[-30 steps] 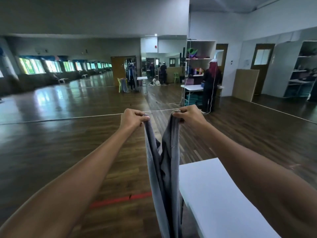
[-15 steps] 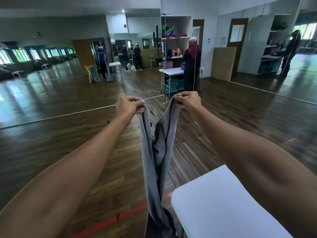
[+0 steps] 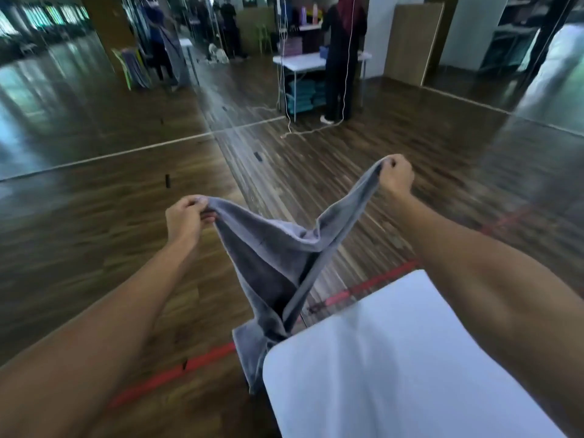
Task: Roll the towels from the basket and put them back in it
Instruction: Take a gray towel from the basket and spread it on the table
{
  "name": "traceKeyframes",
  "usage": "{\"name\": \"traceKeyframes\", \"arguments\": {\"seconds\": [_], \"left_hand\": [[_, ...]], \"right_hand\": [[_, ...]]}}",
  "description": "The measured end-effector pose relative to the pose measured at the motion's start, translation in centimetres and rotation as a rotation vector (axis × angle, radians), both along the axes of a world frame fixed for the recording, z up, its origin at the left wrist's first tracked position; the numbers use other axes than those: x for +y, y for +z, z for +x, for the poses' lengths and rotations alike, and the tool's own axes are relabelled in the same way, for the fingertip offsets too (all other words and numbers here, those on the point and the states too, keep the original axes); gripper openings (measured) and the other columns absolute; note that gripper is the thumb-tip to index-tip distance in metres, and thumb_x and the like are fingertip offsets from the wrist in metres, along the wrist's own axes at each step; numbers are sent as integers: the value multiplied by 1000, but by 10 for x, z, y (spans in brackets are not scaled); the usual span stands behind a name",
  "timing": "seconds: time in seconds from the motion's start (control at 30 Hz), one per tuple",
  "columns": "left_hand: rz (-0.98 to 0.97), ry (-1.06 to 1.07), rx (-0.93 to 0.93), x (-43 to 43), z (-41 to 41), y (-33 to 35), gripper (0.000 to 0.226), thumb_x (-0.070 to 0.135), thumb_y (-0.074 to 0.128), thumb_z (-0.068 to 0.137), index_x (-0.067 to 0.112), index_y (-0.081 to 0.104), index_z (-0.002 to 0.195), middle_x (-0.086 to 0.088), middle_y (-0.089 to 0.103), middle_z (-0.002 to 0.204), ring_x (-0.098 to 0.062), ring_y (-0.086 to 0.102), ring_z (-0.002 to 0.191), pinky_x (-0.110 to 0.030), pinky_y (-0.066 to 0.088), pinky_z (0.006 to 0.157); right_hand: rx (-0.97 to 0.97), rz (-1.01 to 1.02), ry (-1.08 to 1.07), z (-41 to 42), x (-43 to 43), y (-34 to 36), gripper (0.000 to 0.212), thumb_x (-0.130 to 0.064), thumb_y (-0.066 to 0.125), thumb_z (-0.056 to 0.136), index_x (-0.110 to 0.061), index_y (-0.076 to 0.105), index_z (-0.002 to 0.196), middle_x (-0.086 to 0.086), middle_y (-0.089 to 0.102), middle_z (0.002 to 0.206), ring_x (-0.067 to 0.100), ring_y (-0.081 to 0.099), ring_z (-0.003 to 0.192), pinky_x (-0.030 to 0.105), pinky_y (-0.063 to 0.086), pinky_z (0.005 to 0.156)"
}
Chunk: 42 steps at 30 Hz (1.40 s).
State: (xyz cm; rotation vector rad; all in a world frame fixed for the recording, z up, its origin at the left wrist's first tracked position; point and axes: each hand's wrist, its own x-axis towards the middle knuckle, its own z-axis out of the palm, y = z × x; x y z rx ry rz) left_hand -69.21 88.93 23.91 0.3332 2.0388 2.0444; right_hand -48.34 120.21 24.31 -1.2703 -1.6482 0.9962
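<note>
Head view: a grey towel (image 3: 268, 257) was seen held in the air beside the near corner of a white table (image 3: 379, 374). One top corner was pinched between the thumb and curled fingers of the left hand (image 3: 185, 221), and the other was clenched in the closed right hand (image 3: 398, 178), which was raised higher and farther out. The top edge sagged in a deep V between the hands. Below it the cloth was bunched and twisted, and its lower end hung past the table's corner toward the wooden floor (image 3: 94, 248) and a red tape line (image 3: 177, 371). Whether it touched the table's edge could not be told. No basket was to be seen. The step in hand was judged to be the opening-out of the towel before rolling. To do it well, the hands would best be drawn apart and levelled until the top edge was taut. The twist below should be shaken out, and both pinches should be held right at the corners so that neither slipped. The towel could then be laid flat on the table, with its hanging end lifted clear of the corner to avoid a snag.
</note>
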Motion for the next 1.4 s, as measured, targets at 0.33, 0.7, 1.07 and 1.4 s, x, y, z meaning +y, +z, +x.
{"name": "traceKeyframes", "arguments": {"seconds": [0.33, 0.7, 1.07, 1.4], "left_hand": [[-235, 197, -329, -55, 87, -165, 24, -1, 46, 87, 8, 58, 69, 1, 57, 43, -5, 48, 32, -17, 41, 38], [-446, 55, -372, -64, 195, -235, 20, 6, 44, 80, 8, 48, 60, -10, 44, 64, -17, 33, 54, -32, 25, 50], [-859, -196, -108, -98, 302, -267, 29, 11, 45, 89, 8, 48, 60, -6, 51, 61, -23, 46, 62, -35, 32, 60], [-1286, -265, 455, -102, 338, -296, 26, 38, 53, 96, 24, 65, 114, -10, 67, 98, -35, 60, 94, -46, 48, 81]], "right_hand": [[-337, -86, -249, 175, 36, -127, 30, -2, 38, 98, 8, 57, 119, 28, 55, 127, 37, 51, 118, 33, 33, 93], [-743, -60, -104, 292, -10, -222, 25, -1, 42, 90, 12, 57, 105, 33, 54, 114, 49, 54, 106, 48, 45, 91], [-857, -182, 13, 391, -2, -271, 34, -11, 48, 85, 14, 56, 107, 35, 52, 115, 49, 52, 109, 48, 43, 94], [-1199, 128, 91, 395, 6, -295, 52, -51, 36, 97, -10, 60, 119, 21, 58, 125, 39, 45, 117, 45, 29, 100]]}}
